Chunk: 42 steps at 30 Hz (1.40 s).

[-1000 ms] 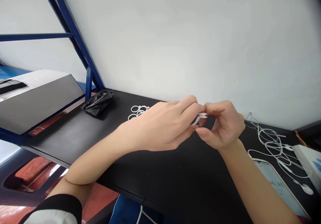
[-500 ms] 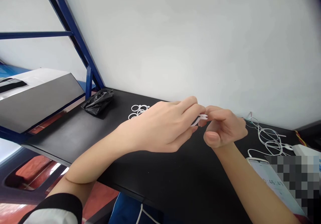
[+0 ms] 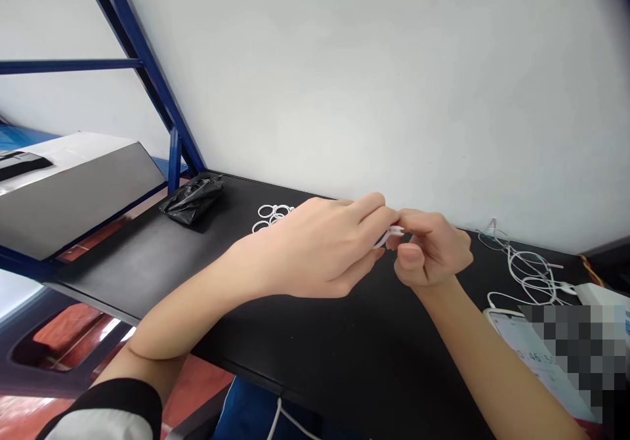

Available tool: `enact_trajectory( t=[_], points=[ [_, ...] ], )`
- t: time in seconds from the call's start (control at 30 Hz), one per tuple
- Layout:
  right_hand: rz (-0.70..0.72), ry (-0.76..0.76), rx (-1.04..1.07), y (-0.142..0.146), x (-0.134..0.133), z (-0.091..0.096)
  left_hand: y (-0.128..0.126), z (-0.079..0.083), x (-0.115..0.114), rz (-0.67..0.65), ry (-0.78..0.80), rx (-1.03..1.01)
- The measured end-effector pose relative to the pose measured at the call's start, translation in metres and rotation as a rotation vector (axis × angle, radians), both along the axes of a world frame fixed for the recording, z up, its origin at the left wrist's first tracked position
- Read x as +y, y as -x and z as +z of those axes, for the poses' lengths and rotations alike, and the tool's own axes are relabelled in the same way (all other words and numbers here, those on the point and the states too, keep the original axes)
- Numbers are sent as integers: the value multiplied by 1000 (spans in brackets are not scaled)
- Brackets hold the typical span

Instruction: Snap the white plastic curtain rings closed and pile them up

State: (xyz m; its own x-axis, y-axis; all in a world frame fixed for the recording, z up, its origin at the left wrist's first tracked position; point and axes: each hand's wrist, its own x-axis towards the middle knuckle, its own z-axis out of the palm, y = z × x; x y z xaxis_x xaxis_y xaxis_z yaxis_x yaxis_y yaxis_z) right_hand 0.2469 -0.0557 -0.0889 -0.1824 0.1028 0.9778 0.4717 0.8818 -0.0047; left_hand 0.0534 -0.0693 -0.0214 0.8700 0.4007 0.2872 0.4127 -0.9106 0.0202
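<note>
Above the black desk (image 3: 344,354), my left hand (image 3: 325,243) is closed round a small white plastic ring (image 3: 392,231). Most of the ring is hidden by my fingers; a short arc and its forked end show. My right hand (image 3: 436,246) meets the left one at this end, its fingers curled behind it and its thumb bent in front. The exact contact of the right fingertips is hidden. Behind my left wrist lie several white plastic rings (image 3: 266,211), partly covered by the hand.
A crumpled black plastic bag (image 3: 193,198) lies at the desk's far left. To the right are glasses (image 3: 493,230), a coiled white cable (image 3: 534,272), a white box (image 3: 598,295) and a phone (image 3: 531,354) showing a timer. A blue metal frame (image 3: 142,66) stands at left.
My right hand has shifted slightly left, and its thumb has come nearer the ring's forked end. My left hand stays almost in place.
</note>
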Motion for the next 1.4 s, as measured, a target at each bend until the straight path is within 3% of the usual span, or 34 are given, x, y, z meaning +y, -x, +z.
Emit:
enact_trajectory(
  t=[0.3, 0.53, 0.73, 0.87, 1.27, 1.4],
  points=[
    [-101, 33, -153, -2, -4, 15, -1, -1, 0, 33, 28, 17],
    [-147, 7, -47, 0, -4, 5, 0, -3, 3, -10, 89, -64],
    [-41, -39, 217, 3, -1, -5, 1, -4, 7, -17, 148, -185],
    [13, -93, 270, 7, 2, -8, 1, -2, 9, 1, 138, -194],
    [23, -141, 292, 6, 5, -10, 2, -2, 8, 10, 135, -198],
    [-23, -47, 229, -2, 4, -12, 5, -1, 10, 18, 92, -211]
  ],
)
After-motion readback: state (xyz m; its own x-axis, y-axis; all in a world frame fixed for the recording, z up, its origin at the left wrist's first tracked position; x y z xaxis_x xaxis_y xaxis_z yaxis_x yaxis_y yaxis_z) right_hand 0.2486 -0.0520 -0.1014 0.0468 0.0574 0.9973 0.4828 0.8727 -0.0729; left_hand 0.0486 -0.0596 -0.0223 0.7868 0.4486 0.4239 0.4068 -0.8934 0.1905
